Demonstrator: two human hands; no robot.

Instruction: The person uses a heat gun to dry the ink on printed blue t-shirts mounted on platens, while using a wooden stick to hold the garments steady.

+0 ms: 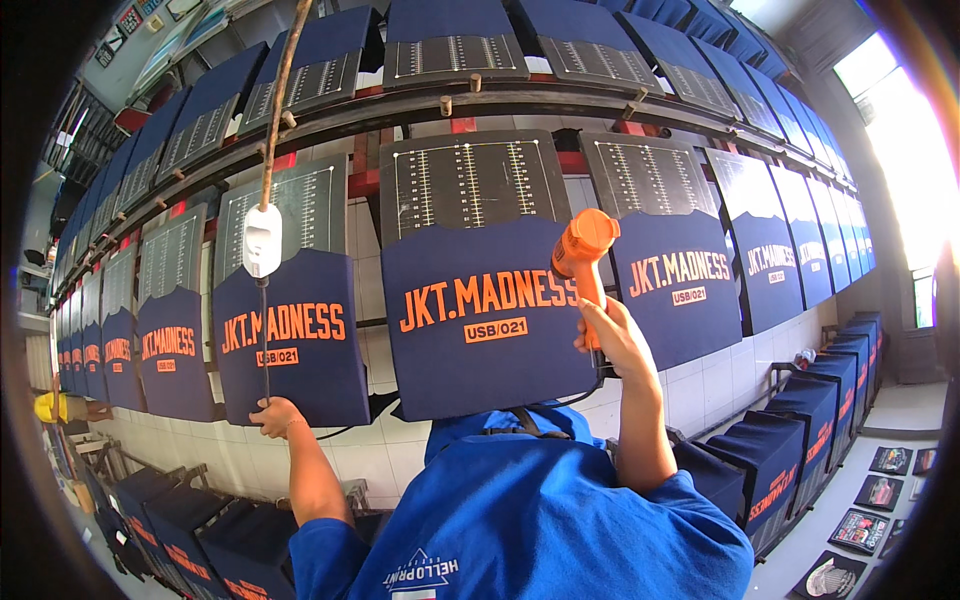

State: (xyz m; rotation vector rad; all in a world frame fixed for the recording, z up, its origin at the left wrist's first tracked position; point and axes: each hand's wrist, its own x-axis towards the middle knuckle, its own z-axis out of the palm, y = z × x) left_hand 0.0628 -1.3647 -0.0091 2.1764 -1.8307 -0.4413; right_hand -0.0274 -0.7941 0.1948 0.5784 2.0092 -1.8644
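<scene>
My right hand [618, 338] is wrapped round the handle of an orange hair dryer [587, 243], raised over the gap between two printed navy shirts. Its round end cap faces up toward me. My left hand [278, 418] is closed on a thin dark cord [264, 345], which runs up to a white power socket [263, 243] hanging from above. Behind that cord lies a navy shirt [330, 375] with orange lettering, stretched on a dark board. The larger navy shirt [480, 375] in front of me bears the same orange print.
Rows of dark boards [440, 190] with white ruler marks carry more navy shirts on both sides. A metal rail [420, 108] with wooden pegs runs behind them. More covered boards [770, 445] stand behind me at lower right and left. A rope [280, 100] holds the socket up.
</scene>
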